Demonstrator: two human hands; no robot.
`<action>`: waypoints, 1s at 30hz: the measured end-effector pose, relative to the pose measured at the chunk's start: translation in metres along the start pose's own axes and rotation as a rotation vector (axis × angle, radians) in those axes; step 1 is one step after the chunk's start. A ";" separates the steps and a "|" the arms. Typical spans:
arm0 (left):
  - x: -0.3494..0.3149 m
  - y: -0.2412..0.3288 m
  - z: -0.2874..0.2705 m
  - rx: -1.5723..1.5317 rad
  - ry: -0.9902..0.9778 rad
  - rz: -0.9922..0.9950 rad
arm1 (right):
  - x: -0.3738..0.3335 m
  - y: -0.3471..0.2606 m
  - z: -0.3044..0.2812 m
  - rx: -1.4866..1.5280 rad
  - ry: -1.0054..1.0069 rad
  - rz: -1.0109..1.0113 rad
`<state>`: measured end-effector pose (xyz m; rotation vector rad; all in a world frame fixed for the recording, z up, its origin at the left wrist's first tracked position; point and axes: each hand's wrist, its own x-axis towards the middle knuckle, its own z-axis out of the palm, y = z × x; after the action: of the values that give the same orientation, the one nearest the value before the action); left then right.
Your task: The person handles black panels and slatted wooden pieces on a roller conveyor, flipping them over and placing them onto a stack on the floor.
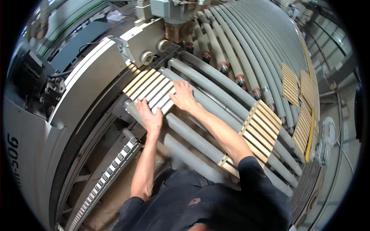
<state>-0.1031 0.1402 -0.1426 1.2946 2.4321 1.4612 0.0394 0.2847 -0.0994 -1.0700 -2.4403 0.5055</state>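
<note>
A slatted panel of pale wooden strips (pixel 148 86) lies on grey rollers beside the machine's beam, its far left corner close to the small wheels. My left hand (pixel 150 116) rests against the panel's near edge, fingers spread and thumb apart. On the right edge of the same panel lies my right hand (pixel 182 96), with its fingers stretched out along the strips. Neither hand wraps round the panel. Behind my right forearm, a second slatted wooden panel (pixel 261 131) sits on the rollers, partly covered by my upper arm and sleeve.
A long grey roller conveyor (pixel 246 42) curves away to the far right. Several more slatted panels (pixel 291 84) lie near its yellow edge rail (pixel 310 134). To the left stand the light machine frame (pixel 88 73) and a cable chain (pixel 104 179). A grey motor (pixel 328 134) is at the right.
</note>
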 end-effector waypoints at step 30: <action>-0.082 0.122 -0.116 -1.209 -0.640 -0.430 | -0.199 -0.041 -0.173 0.247 0.141 0.244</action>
<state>-0.0185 0.0287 -0.0173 0.6844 0.9587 1.5589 0.2256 0.1346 0.0197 -1.2544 -2.0732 0.7597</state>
